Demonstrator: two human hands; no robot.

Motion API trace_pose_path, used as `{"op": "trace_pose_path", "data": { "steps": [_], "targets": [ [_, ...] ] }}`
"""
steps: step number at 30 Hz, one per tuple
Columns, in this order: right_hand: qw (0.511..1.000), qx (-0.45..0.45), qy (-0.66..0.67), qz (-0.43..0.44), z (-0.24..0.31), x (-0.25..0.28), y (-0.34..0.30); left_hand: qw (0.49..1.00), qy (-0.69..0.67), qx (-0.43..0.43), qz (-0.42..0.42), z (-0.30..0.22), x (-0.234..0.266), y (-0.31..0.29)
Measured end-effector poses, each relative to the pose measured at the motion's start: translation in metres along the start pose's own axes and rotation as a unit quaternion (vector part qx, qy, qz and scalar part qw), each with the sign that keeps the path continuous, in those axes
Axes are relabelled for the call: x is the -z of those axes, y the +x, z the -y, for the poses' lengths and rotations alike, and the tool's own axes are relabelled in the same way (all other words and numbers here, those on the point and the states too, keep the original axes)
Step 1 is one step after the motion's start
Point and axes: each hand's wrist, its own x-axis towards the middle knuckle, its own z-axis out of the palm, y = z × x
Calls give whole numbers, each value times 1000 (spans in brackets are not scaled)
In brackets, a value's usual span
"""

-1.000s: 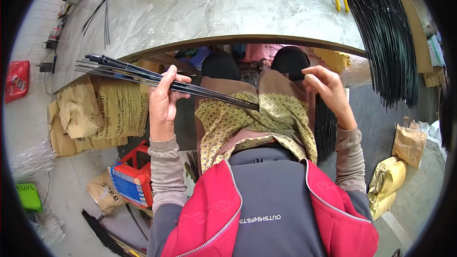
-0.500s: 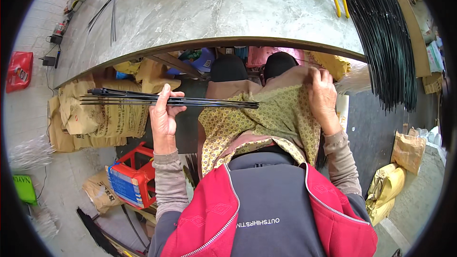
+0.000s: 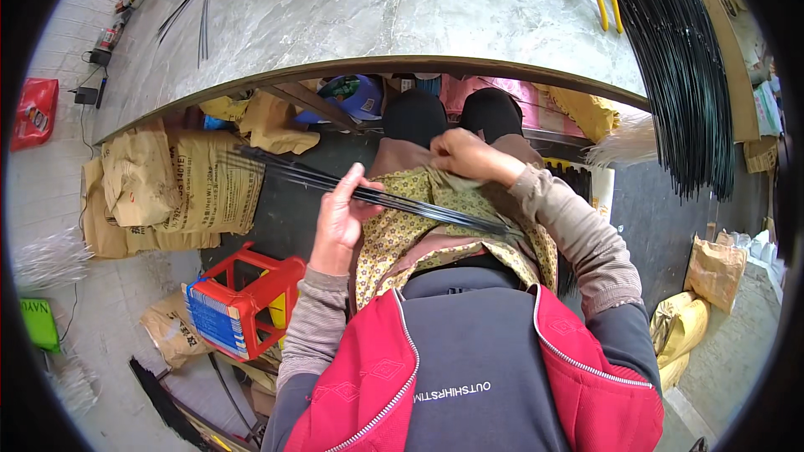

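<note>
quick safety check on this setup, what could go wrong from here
The black rods could slip or fan out, since only the left hand grips them. Their ends nearer the body might snag the patterned cloth beneath. The larger dark bundle could slide, as it overhangs the table.

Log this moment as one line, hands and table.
left hand: holds black rods | right hand: at patterned lap cloth, grip unclear | table: yellow-handled tool

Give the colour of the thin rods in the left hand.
The rods are black, best in the head view.
</note>
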Motion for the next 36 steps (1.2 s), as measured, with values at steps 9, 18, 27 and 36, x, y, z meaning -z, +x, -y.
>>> {"op": "trace_pose_path", "data": {
  "steps": [9, 18, 27, 36],
  "targets": [
    [939, 2, 133, -316, -39, 15, 12, 996, -31, -19, 83, 18, -47, -17],
    [899, 5, 178, -401, -27, 22, 31, 991, -10, -20, 128, 12, -59, -35],
    [942, -181, -32, -281, -55, 34, -78, 992, -34, -23, 123, 9, -67, -38],
    [912, -78, -227, -333, -34, 87, -127, 961, -106, 55, 251, 8, -111, -51]
  ]
}}
